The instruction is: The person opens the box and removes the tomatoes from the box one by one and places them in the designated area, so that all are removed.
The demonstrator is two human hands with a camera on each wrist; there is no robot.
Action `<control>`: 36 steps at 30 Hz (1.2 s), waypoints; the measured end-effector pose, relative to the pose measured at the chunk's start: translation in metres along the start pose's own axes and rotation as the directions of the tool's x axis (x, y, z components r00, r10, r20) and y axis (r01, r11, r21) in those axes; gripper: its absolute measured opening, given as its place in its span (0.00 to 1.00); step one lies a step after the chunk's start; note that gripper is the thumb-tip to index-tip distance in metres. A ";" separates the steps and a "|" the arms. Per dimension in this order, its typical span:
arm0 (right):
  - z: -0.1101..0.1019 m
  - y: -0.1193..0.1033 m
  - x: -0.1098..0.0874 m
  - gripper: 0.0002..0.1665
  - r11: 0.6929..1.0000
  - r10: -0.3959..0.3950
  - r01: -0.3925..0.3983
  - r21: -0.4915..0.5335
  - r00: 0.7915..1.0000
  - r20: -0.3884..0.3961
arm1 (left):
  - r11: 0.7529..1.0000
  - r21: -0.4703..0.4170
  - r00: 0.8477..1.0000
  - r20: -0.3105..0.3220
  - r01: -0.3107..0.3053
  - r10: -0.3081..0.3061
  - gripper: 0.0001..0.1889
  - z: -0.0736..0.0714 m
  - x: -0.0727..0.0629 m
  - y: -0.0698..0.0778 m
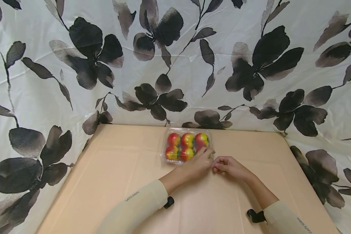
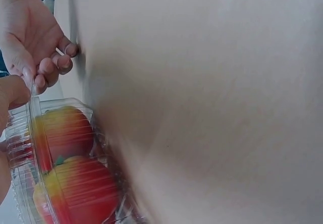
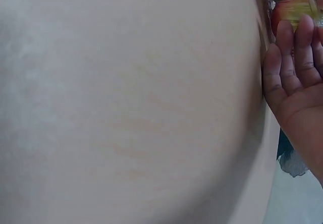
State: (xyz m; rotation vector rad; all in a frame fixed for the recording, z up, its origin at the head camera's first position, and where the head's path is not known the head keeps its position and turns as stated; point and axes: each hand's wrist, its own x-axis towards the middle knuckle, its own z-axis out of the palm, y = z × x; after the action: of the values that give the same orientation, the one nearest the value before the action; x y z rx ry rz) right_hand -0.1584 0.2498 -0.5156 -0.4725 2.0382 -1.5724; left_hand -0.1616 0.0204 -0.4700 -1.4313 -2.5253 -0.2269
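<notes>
A clear plastic clamshell box [image 1: 162, 152] holds several red-and-yellow apples [image 1: 187, 140], seen through its lid. My left hand [image 1: 199, 161] lies over the box's near right corner and grips it, covering part of one apple. Close beside it, my right hand [image 1: 227, 166] pinches the edge at that same corner between thumb and forefinger. In the left wrist view, the right hand [image 2: 38, 37] has its thumb tip against the lid's rim [image 2: 35, 105], near the left fingers [image 2: 14, 92]. The right wrist view shows the right hand's [image 3: 300, 90] other fingers fairly straight.
The box stands near the far edge of a tan tabletop [image 1: 120, 156]. Behind and beside the table hangs a white cloth [image 1: 204, 81] with dark flower prints. Black wrist devices [image 1: 255, 215] sit at both sleeves.
</notes>
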 end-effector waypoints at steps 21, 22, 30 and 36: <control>0.013 -0.003 -0.003 0.12 1.000 0.022 -0.022 0.003 0.996 -0.083 | 0.971 0.234 0.998 -0.031 -0.049 0.058 0.10 0.001 -0.008 0.009; 0.014 -0.003 -0.003 0.12 1.000 0.019 -0.019 0.005 0.996 -0.087 | 0.968 0.244 0.997 -0.035 -0.054 0.064 0.10 0.002 -0.008 0.010; 0.026 -0.005 -0.005 0.11 1.000 0.003 -0.005 -0.010 0.990 -0.141 | 0.958 0.279 0.989 -0.108 -0.070 0.103 0.09 0.005 -0.011 0.010; 0.035 -0.003 -0.006 0.09 0.999 -0.032 0.029 -0.014 0.982 -0.185 | 0.976 0.206 0.986 -0.138 -0.065 0.095 0.09 0.006 -0.013 0.010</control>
State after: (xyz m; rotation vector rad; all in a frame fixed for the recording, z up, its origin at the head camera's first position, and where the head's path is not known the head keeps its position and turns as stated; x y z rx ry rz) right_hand -0.1333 0.2249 -0.5181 -0.3752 2.1881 -1.6786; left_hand -0.1471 0.0166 -0.4789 -1.3806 -2.2942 -0.0576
